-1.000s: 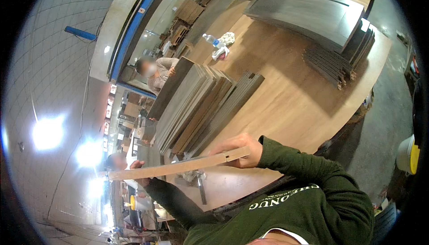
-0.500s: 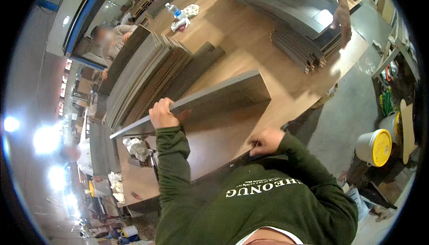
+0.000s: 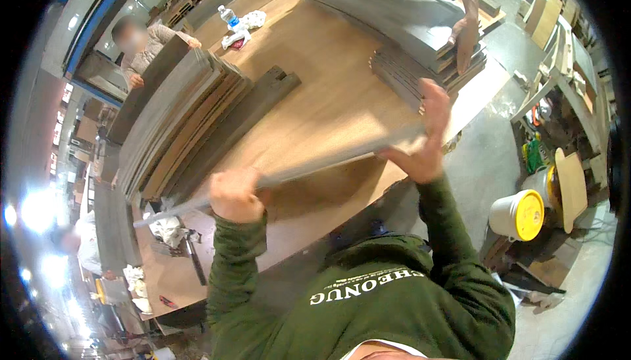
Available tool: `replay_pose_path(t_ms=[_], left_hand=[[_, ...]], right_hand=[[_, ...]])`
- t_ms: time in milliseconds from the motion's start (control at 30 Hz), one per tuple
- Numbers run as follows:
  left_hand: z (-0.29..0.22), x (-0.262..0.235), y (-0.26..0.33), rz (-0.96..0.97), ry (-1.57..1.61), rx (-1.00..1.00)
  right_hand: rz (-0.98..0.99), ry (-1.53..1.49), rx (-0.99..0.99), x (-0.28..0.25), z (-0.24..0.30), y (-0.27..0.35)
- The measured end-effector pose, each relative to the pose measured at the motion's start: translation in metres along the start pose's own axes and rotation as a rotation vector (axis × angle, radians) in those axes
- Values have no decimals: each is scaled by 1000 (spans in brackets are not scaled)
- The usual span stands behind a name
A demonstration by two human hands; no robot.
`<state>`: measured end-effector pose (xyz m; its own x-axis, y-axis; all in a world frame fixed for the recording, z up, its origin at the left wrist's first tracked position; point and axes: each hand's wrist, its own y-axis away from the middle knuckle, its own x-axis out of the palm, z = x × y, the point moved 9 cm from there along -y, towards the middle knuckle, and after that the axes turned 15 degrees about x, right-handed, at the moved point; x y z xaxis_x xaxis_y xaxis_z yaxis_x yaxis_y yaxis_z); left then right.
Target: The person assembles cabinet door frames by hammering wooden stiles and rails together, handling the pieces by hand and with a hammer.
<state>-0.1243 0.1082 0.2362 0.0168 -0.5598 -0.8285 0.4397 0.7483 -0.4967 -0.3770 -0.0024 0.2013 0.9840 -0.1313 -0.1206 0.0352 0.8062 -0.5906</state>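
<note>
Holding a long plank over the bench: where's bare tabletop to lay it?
Free: the wide wooden tabletop strip between the left plank stack and the far grey plank stack, under the held plank. Both hands, left hand and right hand, grip it. Crowded: near-left corner with rags and tools; far edge by the water bottle.

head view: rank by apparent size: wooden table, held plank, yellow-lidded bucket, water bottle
1. wooden table
2. held plank, gripped by left hand and right hand; it is nearer the camera, so it may look oversized
3. yellow-lidded bucket
4. water bottle, farthest away
</note>
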Motion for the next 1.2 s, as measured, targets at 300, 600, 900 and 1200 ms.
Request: replay_pose_path(t_ms=[300,600,900,1200], left_hand=[[-115,51,46,446,447,381],[17,65,-7,-159,1164,-36],[-18,169,67,530,788,140],[19,-6,49,445,670,213]], right_hand=[[821,868,-76,72,32,143],[681,846,-81,66,27,157],[714,801,-60,67,36,163],[786,926,-120,91,59,45]])
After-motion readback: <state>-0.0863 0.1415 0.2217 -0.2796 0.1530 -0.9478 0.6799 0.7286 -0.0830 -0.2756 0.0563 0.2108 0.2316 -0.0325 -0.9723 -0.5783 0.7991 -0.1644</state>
